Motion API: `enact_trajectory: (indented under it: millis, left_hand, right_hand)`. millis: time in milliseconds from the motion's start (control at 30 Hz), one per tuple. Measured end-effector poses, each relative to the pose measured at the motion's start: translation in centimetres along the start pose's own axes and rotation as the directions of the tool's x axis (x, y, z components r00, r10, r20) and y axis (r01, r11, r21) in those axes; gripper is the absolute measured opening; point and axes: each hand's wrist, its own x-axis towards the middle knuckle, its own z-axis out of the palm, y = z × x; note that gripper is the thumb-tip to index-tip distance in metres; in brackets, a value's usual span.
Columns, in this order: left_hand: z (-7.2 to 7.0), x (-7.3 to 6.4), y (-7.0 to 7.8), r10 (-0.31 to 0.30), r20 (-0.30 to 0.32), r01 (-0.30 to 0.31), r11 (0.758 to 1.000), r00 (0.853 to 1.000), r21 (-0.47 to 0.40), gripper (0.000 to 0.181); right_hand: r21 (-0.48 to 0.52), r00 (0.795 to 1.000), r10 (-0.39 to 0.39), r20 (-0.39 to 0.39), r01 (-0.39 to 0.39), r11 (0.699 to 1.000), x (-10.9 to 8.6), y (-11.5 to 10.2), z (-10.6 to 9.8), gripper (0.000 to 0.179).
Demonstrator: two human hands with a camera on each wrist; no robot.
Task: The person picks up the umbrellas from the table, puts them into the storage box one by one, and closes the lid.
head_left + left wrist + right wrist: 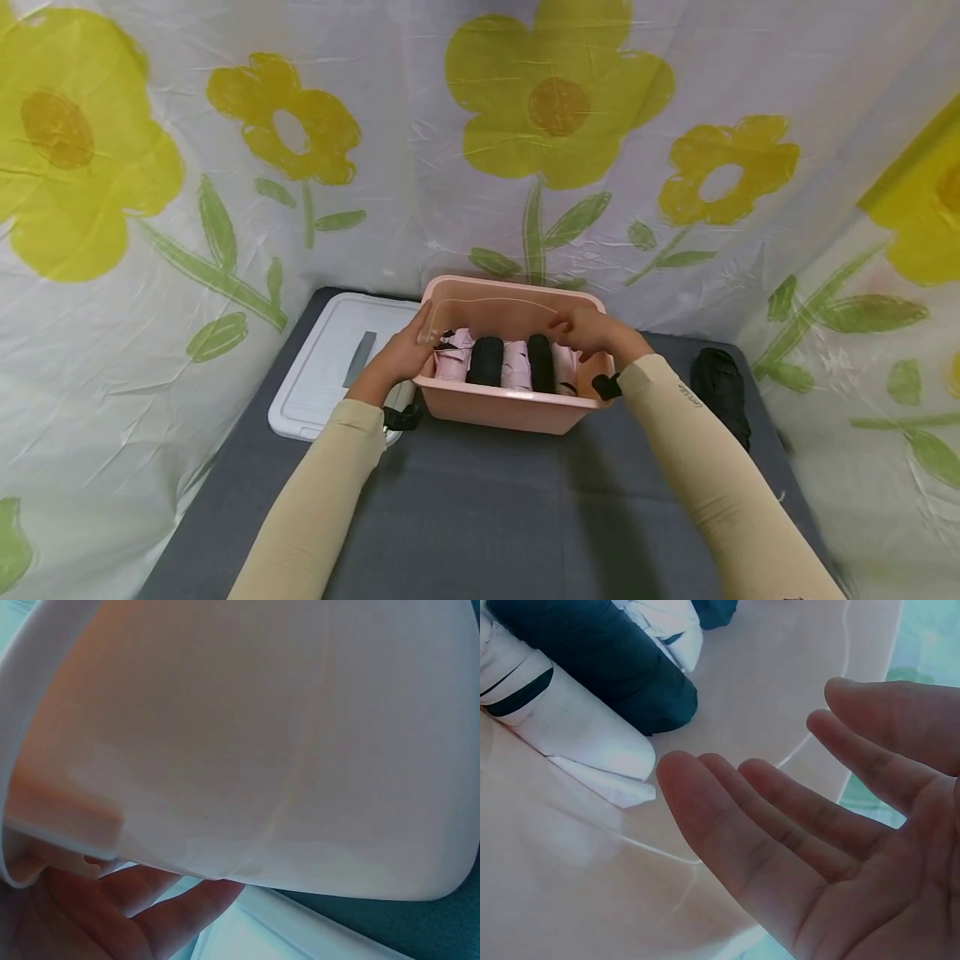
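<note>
A pink plastic storage bin (495,412) stands on the dark grey table. Inside it lie several cloth rolls side by side, alternating black (486,362) and pale pink with dark marks (516,365). My left hand (405,354) holds the bin's left end; in the left wrist view its fingers (187,915) lie beneath the rim, along the outside wall, and the thumb is hidden. Over the right end of the bin is my right hand (596,331), fingers spread and slightly bent. The right wrist view shows nothing in that hand (832,832), just beside the end of a pink roll (607,735).
To the left a white lid (307,375) with a grey strip lies on the table (480,517), partly behind my left hand. A bunched black cloth (720,392) lies at the right edge. A flower-printed curtain (390,217) hangs behind and at both sides.
</note>
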Motion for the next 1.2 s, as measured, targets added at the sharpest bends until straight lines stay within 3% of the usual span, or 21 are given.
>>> enact_trajectory:
  millis: [300, 633, 967, 1200]
  left_hand:
    - [0.1, 0.1, -0.2, -0.005, -0.006, 0.005, 1.0, 1.0, 0.001, 0.069]
    - [0.1, 0.1, -0.2, 0.005, 0.002, -0.005, 1.0, 1.0, 0.001, 0.07]
    - [0.2, 0.1, 0.1, -0.02, 0.009, 0.02, 1.0, 1.0, 0.005, 0.07]
    - [0.2, 0.0, 0.3, -0.018, -0.004, 0.018, 1.0, 1.0, -0.002, 0.069]
  right_hand:
    - [0.011, 0.999, -0.051, -0.009, 0.052, 0.999, -1.0, 0.7, -0.1, 0.044]
    - [0.065, 0.999, -0.042, 0.016, 0.041, 0.997, -2.5, 1.2, -0.1, 0.047]
    - [0.123, 0.987, -0.151, -0.055, 0.156, 0.98, -4.2, 2.8, -0.4, 0.046]
    - [0.163, 0.969, -0.174, -0.176, 0.203, 0.965, -5.1, 4.1, -0.5, 0.043]
